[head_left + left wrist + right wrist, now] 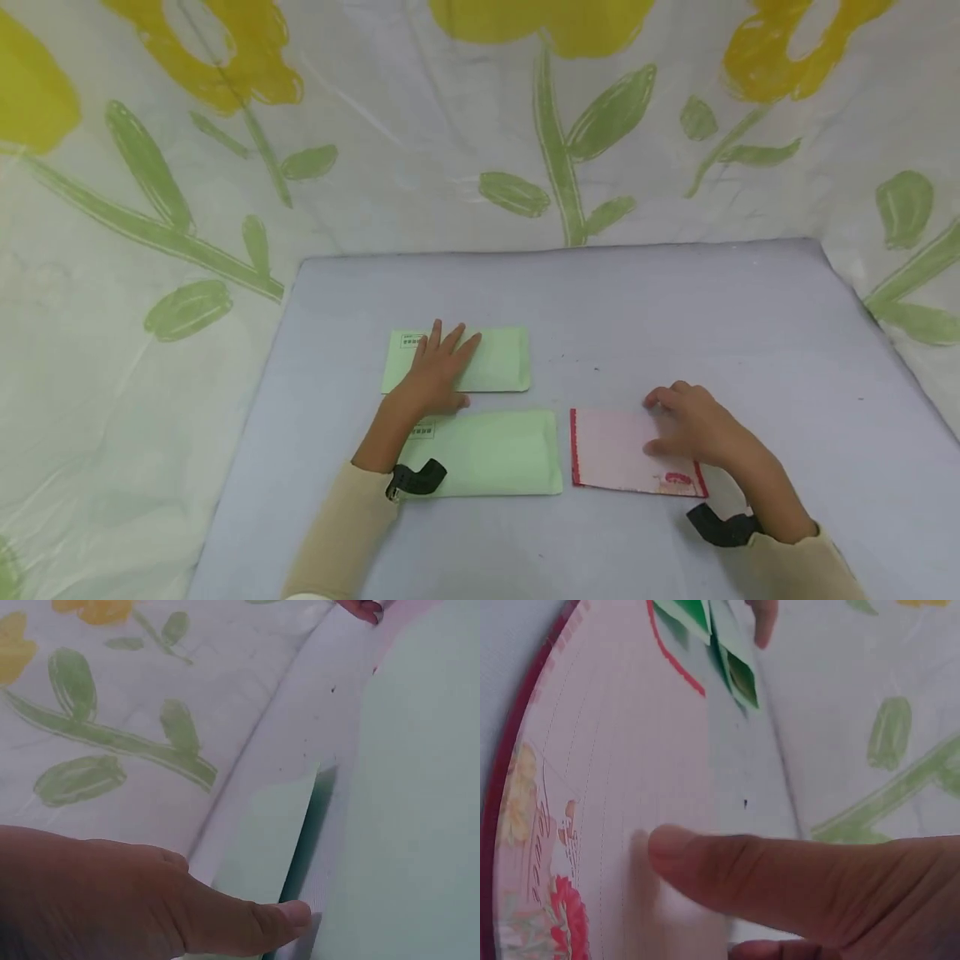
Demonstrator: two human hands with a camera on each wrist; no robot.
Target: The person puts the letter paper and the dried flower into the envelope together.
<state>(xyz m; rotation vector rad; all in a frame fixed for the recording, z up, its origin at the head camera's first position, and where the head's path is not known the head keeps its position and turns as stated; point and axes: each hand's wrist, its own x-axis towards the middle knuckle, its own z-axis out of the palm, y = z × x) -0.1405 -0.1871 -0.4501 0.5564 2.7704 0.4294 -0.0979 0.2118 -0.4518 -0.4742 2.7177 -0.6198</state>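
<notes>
My left hand [433,375] lies with spread fingers over the far green envelope [491,358], its thumb pointing toward the gap before the near green envelope [487,454]. In the left wrist view the thumb [289,915] shows beside the far envelope's edge. To the right, a pink sheet of lined letter paper [607,446] with red edges lies flat; flowers are printed along one side. My right hand [697,425] is over its right part, fingers loosely bent and apart from the thumb. In the right wrist view the thumb [675,851] hovers over or touches the paper; I cannot tell which.
A pale grey tabletop [637,308] carries the papers. Behind it and at the sides hangs a white cloth [405,167] with yellow flowers and green leaves. Black wrist straps [723,527] sit at both cuffs.
</notes>
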